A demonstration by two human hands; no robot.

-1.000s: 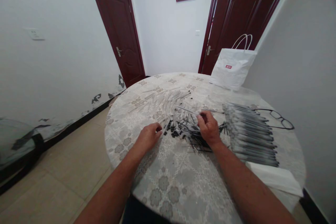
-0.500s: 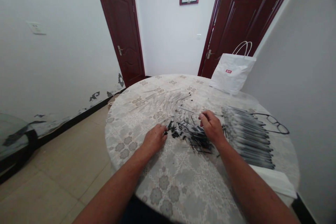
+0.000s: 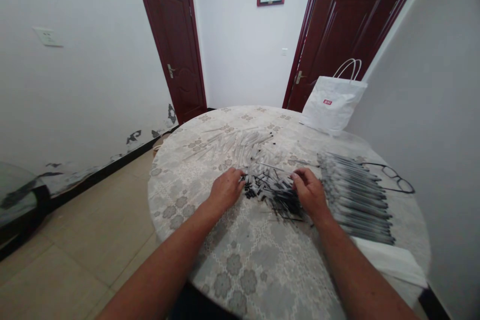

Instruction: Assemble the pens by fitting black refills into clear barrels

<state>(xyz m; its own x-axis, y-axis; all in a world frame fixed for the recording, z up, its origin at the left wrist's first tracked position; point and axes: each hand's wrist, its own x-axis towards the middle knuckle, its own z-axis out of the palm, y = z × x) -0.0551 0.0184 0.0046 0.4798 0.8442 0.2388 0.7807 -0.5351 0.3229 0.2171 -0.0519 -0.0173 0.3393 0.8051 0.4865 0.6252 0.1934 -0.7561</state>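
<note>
My right hand pinches one end of a thin pen, which points left over the pile. Beneath and beside that hand lie dark, thin pen refills. My left hand is at the left edge of the pile, its fingers closed at the black pen caps; what sits between the fingertips blends with the caps. Small whitish pen parts lie between the hands. Farther back are loose clear pen barrels. Right of my right hand, assembled-looking pens lie side by side in a stack.
A round table with a patterned cloth carries everything. Eyeglasses lie at the right, beyond the pen stack. A white paper bag stands at the back right. White folded material lies near the right edge.
My right hand has moved slightly right and down with the pen. My left hand has shifted a little up and right, closer to the pile.
</note>
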